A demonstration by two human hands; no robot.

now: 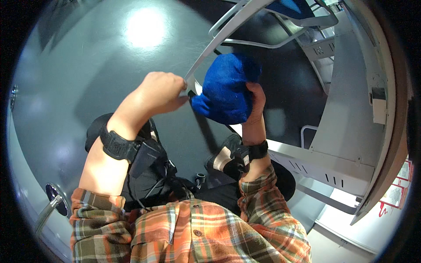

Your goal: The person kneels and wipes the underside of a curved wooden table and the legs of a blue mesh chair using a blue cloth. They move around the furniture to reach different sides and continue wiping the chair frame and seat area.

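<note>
A blue cloth (pixel 227 87), bunched into a rounded shape, is in my right hand (pixel 256 98); the thumb lies over its right side and the other fingers are hidden behind it. The cloth's lower left corner reaches toward my left hand (pixel 169 90). My left hand is at the left of the cloth with its fingers curled, and whether they pinch its edge or anything else does not show. Black straps with small devices are around both wrists. Both hands are held in the air above the grey floor.
A light metal frame leg (pixel 220 39) slants behind the hands. A chair with a blue seat (pixel 289 8) stands at the top right. The underside of a desk (pixel 348 98) fills the right side. A chrome-based post (pixel 54 200) is at the lower left. A black roll (pixel 200 178) lies low in the middle.
</note>
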